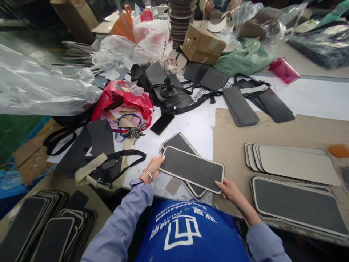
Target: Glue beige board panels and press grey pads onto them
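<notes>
Charcoal panel (193, 169), one: oblong, thin, matt, rounded at the corners, with a pale border. Lower centre of the frame, laid crosswise over similar panels (178, 142); whether it touches them cannot be told.

Left hand (154, 166): grip closed on the panel's left end, thumb uppermost. Right hand (229, 188): grip closed near the lower-right corner, thumb on the face, fingers mostly hidden beneath. Opposite ends are pinched, presumably for even support and an unobstructed view of the face.

White sheet (191, 123), smooth, under the crossed panels; brown sheet (231, 142), dull as card, adjoining at right. Both cover the bench (286, 49), perhaps to protect it.

Dark stack (297, 202), lower right: pale-bordered, slightly fanned. Beige stack (294, 162), just above it: plain-faced, edges stepped at the left. Separate piles suggest sorting by face, set within the right hand's reach. Orange item (338, 150), right edge; material unclear.

Phone (162, 123), centre: black, glossy, flat. Keys (133, 134), metal, to its left, beside a red bag (144, 103) of crumpled plastic.

Further panels (24, 218), lower left: dark, rounded, in overlapping piles.

Cardboard box (203, 43), upper centre: tilted, taped. Green bag (245, 58), to its right: thin, slack, wrinkled.
</notes>
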Tool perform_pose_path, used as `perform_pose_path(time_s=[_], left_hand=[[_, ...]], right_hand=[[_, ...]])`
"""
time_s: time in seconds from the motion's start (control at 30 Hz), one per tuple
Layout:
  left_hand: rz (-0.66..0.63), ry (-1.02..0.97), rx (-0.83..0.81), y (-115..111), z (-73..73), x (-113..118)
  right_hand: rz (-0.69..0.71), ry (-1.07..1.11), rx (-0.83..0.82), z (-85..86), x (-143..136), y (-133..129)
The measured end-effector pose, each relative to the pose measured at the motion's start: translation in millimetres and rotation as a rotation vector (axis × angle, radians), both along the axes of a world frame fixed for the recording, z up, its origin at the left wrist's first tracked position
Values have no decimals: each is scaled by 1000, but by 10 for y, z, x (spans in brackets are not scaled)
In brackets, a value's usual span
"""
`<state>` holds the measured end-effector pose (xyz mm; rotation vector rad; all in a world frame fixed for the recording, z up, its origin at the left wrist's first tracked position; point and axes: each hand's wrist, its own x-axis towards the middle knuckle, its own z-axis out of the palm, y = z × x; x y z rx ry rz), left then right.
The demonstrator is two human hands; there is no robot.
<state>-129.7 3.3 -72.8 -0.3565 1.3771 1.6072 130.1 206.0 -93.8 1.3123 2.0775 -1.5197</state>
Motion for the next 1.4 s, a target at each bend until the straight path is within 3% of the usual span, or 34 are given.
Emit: perform_pose_path(time_s=[0.47, 0.77, 0.97, 1.13, 1.23, 1.3, 1.4], left_hand=[[-68, 54, -42, -21, -137, -112], [-69, 55, -51, -7, -181, -121], [-169, 122, 0, 7, 13, -127], [-294, 359, 9, 174, 186, -383], [-421, 728, -208, 400, 158, -629], [-483, 923, -349, 569, 108, -755], [-514, 1016, -426, 764, 47, -840]], right_hand=[[15, 34, 63, -62, -8, -111], [15, 15, 85, 24, -40, -120], [-116, 50, -5, 139, 20, -218], [-220, 104, -189, 317, -10, -461], [-267, 98, -283, 273, -82, -642], [-248, -7, -245, 187, -112, -723], [-297, -124, -98, 69, -124, -776]])
